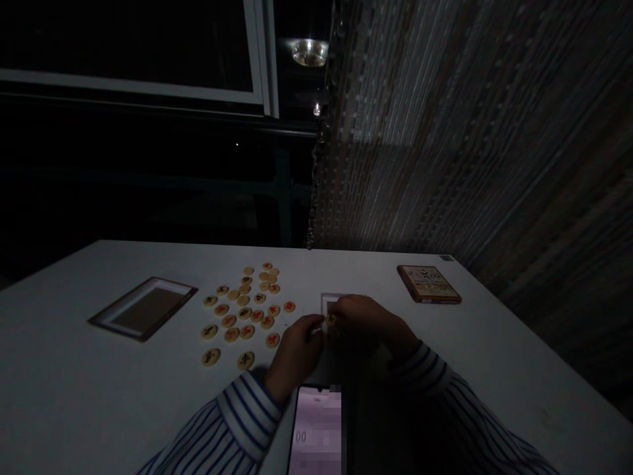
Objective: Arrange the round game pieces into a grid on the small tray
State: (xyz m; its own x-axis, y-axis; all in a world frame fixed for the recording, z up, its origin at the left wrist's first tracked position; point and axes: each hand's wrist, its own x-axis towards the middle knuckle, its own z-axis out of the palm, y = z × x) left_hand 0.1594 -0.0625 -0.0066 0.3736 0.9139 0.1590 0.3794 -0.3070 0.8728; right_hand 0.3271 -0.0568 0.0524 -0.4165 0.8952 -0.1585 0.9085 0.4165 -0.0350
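Round wooden pieces [243, 313] with red or black characters lie scattered on the white table, left of my hands. My left hand [301, 349] has its fingers closed together at the near left side of a small open box [326, 300]. Over that box, my right hand [361, 316] is bent with its fingertips down, beside a round piece [331, 318] with a dark character. The two hands nearly meet there. Dimness and my fingers hide what each fingertip grips and much of the box.
An open shallow box part [146, 308] lies on the left of the table [59, 369]. A printed box [429, 284] is at the back right. A lit phone [316, 429] lies near my body, between my forearms. A strand curtain [415, 132] hangs behind the table.
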